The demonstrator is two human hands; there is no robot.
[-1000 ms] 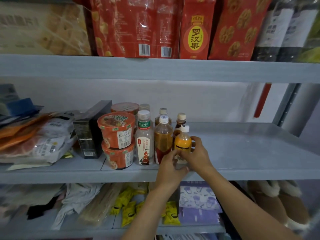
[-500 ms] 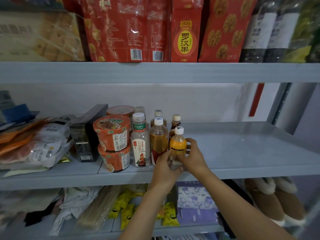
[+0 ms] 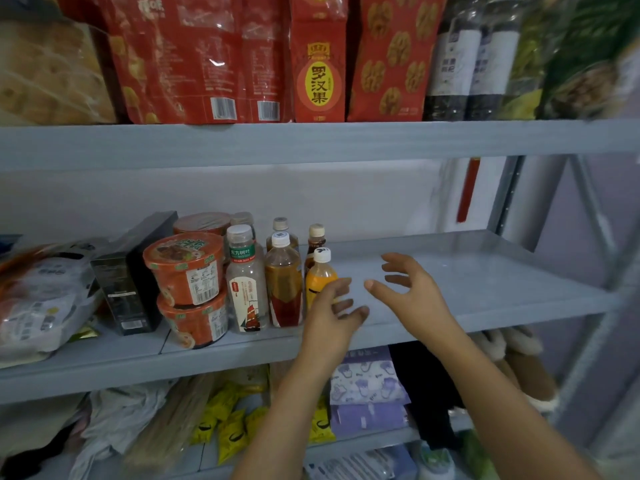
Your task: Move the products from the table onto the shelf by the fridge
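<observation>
Stacked noodle cups (image 3: 183,271) stand on the middle shelf (image 3: 467,271). At their 3 o'clock, the orange juice bottle (image 3: 319,277) stands upright. At its 5 o'clock the left hand (image 3: 332,315) is loosely spread, contact unclear; at 3 o'clock the right hand (image 3: 407,289) is spread, holding nothing.
</observation>
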